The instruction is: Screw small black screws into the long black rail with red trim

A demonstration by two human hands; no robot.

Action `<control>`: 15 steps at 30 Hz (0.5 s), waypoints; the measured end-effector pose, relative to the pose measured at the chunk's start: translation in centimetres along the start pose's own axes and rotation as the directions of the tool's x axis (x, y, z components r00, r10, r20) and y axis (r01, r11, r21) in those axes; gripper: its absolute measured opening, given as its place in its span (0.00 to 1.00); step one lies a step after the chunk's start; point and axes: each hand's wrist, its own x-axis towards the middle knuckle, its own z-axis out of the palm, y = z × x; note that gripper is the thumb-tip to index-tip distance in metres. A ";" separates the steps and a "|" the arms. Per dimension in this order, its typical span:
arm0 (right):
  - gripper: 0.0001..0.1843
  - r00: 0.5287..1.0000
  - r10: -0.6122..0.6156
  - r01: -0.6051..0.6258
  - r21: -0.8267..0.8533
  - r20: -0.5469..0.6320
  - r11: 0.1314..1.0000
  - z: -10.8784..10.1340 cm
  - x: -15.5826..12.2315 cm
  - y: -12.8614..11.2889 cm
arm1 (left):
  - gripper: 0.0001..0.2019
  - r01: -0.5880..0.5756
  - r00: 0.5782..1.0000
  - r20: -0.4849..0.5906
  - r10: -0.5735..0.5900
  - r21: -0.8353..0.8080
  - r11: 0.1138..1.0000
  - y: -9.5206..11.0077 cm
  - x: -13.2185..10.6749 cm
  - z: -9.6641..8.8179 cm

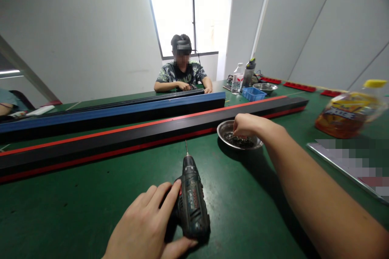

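Observation:
My left hand (146, 222) grips a black cordless drill (194, 202) by its handle. Fingers lie along one side and the thumb is at the rear. The drill's thin bit points away from me, its tip just short of a long black bar with red edges (133, 133). My right hand (246, 124) reaches into a shallow metal bowl (223, 136) of small dark pieces, probably screws. Its fingers are curled together and pointing down; whatever is between them is hidden.
Beyond the red-edged bar lie a blue-topped bar (182, 101), a blue basket (254, 94), another metal bowl (266, 88) and bottles (237, 79). A big yellow-capped jug (346, 113) stands right, near a flat metal-edged sheet (343, 166). A co-worker (182, 71) sits opposite.

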 end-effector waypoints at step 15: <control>0.15 1.000 -0.031 0.031 -0.065 -0.002 0.997 -0.6 -0.9 -1.1 | 0.43 0.008 1.000 0.004 -0.008 -0.015 1.000 0.1 0.1 0.0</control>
